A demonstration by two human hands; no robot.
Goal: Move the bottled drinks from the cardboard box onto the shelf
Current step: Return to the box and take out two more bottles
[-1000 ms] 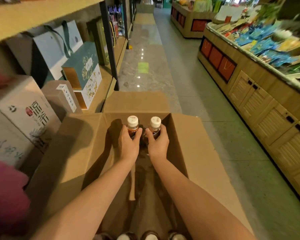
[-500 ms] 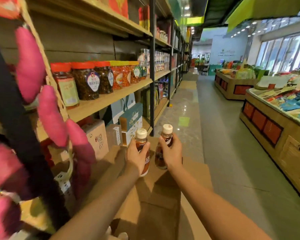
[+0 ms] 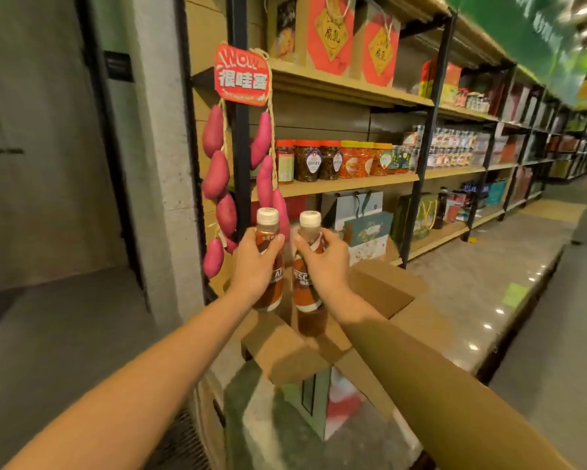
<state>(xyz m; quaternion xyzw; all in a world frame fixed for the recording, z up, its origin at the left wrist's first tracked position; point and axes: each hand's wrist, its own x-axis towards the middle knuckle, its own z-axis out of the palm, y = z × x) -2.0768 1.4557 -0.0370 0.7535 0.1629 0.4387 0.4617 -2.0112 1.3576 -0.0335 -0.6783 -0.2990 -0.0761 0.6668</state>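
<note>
Reaching forward side by side, both bare forearms rise from the bottom edge toward the shelving. The left hand [image 3: 254, 266] wraps its fingers and thumb round the upper body of 1 coffee bottle [image 3: 268, 232], held upright. The right hand [image 3: 322, 262] grasps a second coffee bottle [image 3: 307, 290] just beside it, tilted slightly. Both bottles have cream caps and brown liquid, and both are in the air above the cardboard box [image 3: 380, 290]. Its flaps are spread open, but its inside cannot be made out. Beyond, the wooden shelf [image 3: 336, 184] carries a row of jars [image 3: 307, 161] with red and yellow lids. Gift bags [image 3: 366, 225] stand on the level below and red gift boxes [image 3: 331, 32] on the one above. On the end post, 2 strings of purple sweet potatoes [image 3: 217, 171] hang under a red sign [image 3: 241, 74].
</note>
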